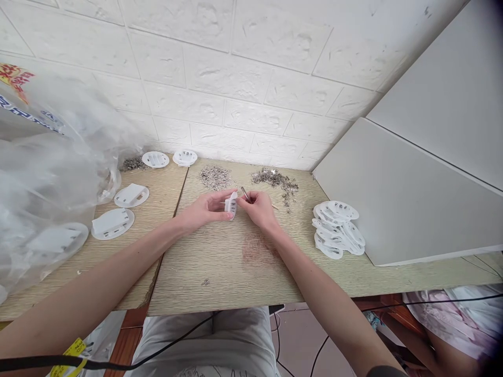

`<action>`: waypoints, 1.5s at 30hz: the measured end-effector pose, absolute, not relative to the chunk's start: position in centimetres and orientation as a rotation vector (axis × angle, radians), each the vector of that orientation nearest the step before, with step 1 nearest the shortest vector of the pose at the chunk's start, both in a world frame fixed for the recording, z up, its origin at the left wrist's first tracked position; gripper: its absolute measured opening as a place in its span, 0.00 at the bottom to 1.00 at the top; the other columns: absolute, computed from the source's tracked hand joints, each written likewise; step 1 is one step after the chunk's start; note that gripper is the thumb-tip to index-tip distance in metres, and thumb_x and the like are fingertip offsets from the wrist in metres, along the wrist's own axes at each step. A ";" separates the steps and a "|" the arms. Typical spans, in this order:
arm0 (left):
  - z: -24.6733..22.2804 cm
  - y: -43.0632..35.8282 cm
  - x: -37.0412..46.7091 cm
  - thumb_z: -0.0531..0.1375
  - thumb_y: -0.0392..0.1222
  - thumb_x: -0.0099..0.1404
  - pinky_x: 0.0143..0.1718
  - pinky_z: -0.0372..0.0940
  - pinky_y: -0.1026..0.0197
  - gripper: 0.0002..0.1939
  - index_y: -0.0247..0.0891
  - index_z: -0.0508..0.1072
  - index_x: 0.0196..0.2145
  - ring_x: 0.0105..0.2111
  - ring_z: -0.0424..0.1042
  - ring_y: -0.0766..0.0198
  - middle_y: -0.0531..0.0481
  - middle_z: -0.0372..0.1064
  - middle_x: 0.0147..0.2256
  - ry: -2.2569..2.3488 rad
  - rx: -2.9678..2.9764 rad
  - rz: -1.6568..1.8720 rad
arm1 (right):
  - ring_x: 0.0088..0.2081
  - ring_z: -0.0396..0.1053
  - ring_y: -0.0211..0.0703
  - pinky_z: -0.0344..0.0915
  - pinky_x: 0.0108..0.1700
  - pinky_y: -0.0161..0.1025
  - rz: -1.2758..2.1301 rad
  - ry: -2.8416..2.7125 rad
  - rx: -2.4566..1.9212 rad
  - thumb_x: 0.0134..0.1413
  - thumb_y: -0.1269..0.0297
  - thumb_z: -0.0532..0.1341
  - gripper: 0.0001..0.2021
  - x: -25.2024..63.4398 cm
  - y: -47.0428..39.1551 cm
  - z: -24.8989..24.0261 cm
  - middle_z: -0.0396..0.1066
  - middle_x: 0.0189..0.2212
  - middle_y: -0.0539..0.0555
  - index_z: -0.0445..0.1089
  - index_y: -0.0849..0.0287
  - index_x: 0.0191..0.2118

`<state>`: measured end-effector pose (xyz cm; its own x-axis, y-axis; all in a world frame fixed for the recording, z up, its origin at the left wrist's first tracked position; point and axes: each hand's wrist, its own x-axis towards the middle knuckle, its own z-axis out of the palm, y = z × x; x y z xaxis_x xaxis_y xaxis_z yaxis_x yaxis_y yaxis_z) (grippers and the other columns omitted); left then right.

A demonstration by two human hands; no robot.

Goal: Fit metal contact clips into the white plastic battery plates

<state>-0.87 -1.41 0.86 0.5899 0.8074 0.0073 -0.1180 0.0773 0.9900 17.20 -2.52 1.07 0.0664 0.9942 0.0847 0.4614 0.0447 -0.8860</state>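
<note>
Our left grip (202,210) holds a small white plastic piece (231,206) on edge between thumb and fingers, above the middle of the counter (188,246), nearer its far edge than its front one. Our right grip (259,209) is closed around a slim metal tool (245,195), its fingertips right beside the piece; we cannot tell whether they touch it. Beyond our hands, toward the far edge along the wall (220,78), we have a heap of pale metal bits (215,177) on the left and a scattered heap of darker ones (275,179) on the right. A stack of white plastic discs (338,230) lies toward the counter's right end, just beside a grey panel (424,193). Left of the counter's seam, two loose discs (155,159) lie near the far edge and two more (112,224) lie closer to us, near a clear plastic bag (66,162). A dark heap (132,164) sits by the far left corner, and a tiny metal bit (206,282) lies near the front edge.
</note>
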 end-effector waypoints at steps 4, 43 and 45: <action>0.8 -1.4 -0.7 0.71 0.41 0.49 0.57 0.62 0.49 0.37 0.47 0.67 0.57 0.54 0.68 0.53 0.45 0.70 0.53 0.678 1.306 0.781 | 0.23 0.49 0.32 0.47 0.26 0.35 0.775 -1.467 -1.548 0.44 0.60 0.60 0.12 16.9 -2.7 1.1 0.54 0.18 0.46 0.59 0.59 0.19; 0.5 -0.4 -1.0 0.66 0.36 0.57 0.53 0.65 0.51 0.18 0.37 0.73 0.46 0.46 0.72 0.59 0.44 0.73 0.46 0.624 1.065 0.780 | 0.39 0.71 0.43 0.59 0.40 0.35 0.297 -2.325 -1.475 0.65 0.65 0.50 0.15 20.3 -1.9 1.5 0.76 0.39 0.56 0.74 0.58 0.45; 0.5 -0.5 -1.0 0.66 0.36 0.57 0.53 0.65 0.51 0.17 0.37 0.74 0.46 0.46 0.72 0.59 0.44 0.73 0.47 0.623 1.068 0.780 | 0.40 0.72 0.44 0.59 0.40 0.35 0.255 -2.337 -1.519 0.65 0.64 0.50 0.15 20.3 -1.9 1.5 0.77 0.39 0.56 0.74 0.58 0.44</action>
<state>-0.98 -0.46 0.49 0.5845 0.8078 -0.0768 -0.2525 0.2710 0.9289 20.28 -1.90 1.46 -0.3701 0.9105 0.1845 0.8491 0.4121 -0.3303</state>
